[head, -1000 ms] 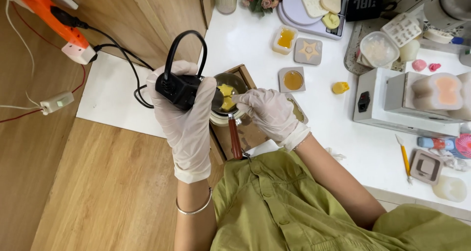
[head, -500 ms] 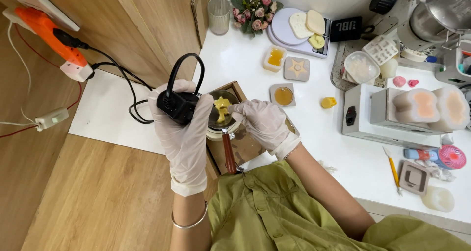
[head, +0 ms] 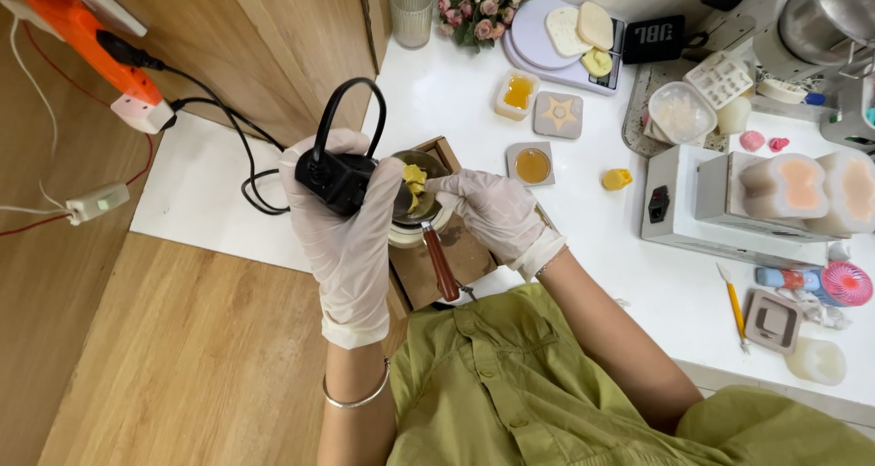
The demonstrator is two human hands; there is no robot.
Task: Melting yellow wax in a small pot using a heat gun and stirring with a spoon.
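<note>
While my gloved left hand (head: 342,220) grips a black heat tool (head: 339,176) by its body, my gloved right hand (head: 492,213) pinches a yellow wax lump (head: 415,176) over the small metal pot (head: 412,202). That pot, with its reddish handle (head: 440,264), sits on a wooden stand (head: 456,256) at the white table (head: 456,92) edge.

A small black box (head: 658,39) with a pale label, perhaps a speaker, sits beside the scale.
</note>
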